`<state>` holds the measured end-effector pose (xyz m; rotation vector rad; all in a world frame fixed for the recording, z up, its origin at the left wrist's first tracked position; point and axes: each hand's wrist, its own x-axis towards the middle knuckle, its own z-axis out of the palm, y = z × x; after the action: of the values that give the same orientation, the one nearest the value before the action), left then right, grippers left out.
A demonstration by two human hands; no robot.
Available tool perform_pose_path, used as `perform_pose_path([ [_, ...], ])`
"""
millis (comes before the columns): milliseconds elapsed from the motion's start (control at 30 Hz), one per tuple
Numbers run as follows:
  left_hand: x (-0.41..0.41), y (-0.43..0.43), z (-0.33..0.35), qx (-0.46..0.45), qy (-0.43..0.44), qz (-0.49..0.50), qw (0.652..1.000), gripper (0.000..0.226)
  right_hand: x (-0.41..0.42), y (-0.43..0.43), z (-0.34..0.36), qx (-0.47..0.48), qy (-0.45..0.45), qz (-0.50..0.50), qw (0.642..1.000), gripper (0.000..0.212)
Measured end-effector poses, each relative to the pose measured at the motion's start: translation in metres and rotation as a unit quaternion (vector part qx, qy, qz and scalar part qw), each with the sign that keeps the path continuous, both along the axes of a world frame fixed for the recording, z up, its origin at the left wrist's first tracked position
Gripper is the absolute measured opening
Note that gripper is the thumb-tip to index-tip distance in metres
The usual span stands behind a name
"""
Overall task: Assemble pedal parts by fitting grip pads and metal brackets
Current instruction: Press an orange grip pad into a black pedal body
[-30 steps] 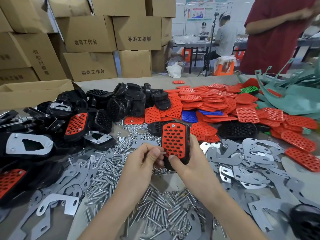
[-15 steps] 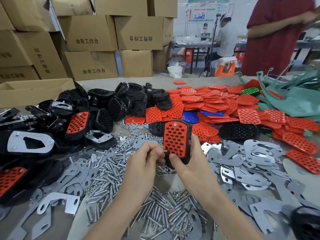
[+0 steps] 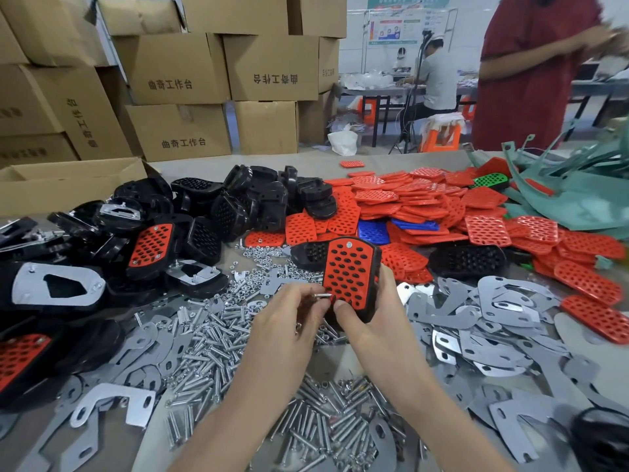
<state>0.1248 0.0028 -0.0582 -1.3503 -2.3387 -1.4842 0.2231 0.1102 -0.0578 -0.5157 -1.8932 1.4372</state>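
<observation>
Red-padded pedal (image 3: pixel 347 274) still in right hand (image 3: pixel 374 321), left hand (image 3: pixel 289 315) still pinching bolt (image 3: pixel 322 295)

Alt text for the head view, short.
The right hand holds a black pedal with a red grip pad upright while the left hand pinches a bolt at its lower left edge. Loose bolts, metal brackets and red pads cover the table.
</observation>
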Motion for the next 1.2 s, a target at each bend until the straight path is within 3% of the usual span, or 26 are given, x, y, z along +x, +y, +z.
perform_pose_path([
  [300,-0.002,-0.005,0.003,-0.033,0.095,-0.012,0.995,0.013,0.003,-0.002,0.000,0.034,-0.009,0.000,0.999,0.040],
  [467,-0.004,-0.005,0.005,-0.082,0.143,-0.016,0.986,0.026,0.001,-0.004,0.000,0.054,-0.014,0.009,0.998,0.048],
  [667,-0.002,-0.004,0.008,-0.035,-0.007,-0.042,0.998,0.046,0.002,-0.006,0.000,0.059,-0.012,0.020,0.998,0.045],
  [833,0.001,-0.003,0.010,-0.105,0.172,0.005,0.979,0.024,0.002,-0.003,0.000,0.061,-0.001,0.009,0.998,0.049],
  [900,0.001,-0.002,0.009,-0.103,0.151,0.012,0.983,0.022,0.001,-0.003,-0.001,0.062,-0.003,0.005,0.998,0.049],
  [1067,0.003,-0.002,0.004,-0.022,0.003,0.020,1.000,0.033,0.001,-0.005,-0.001,0.078,-0.009,-0.008,0.997,0.051],
  [1200,0.007,0.002,0.001,-0.021,0.006,0.040,0.999,0.024,0.000,-0.006,-0.002,0.080,-0.020,-0.012,0.997,0.050],
])
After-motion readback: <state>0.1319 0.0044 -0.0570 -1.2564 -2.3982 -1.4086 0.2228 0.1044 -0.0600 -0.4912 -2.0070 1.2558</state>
